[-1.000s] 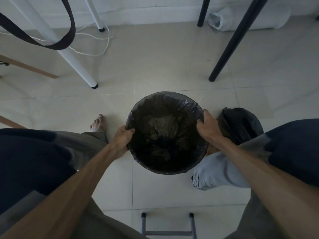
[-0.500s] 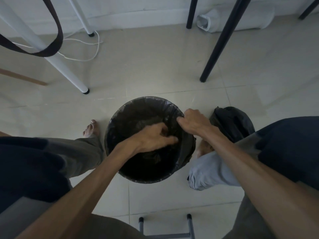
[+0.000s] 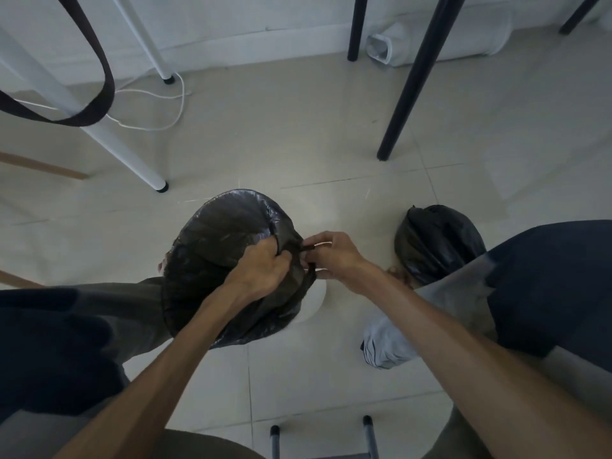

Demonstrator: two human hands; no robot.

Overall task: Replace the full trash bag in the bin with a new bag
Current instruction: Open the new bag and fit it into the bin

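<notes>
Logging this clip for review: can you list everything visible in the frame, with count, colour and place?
Black plastic trash bag: one, lining the bin, centre floor, rim gathered.
White bin: one, mostly hidden by the bag.
Tied black trash bag: one, on the floor at right.
White table legs: two, upper left.
Black table legs: at least three, upper right.
White cable: one, floor by the wall.
Dark strap: one, hanging upper left.
Left hand: gripping the gathered bag.
Right hand: pinching the bag's edge.
</notes>
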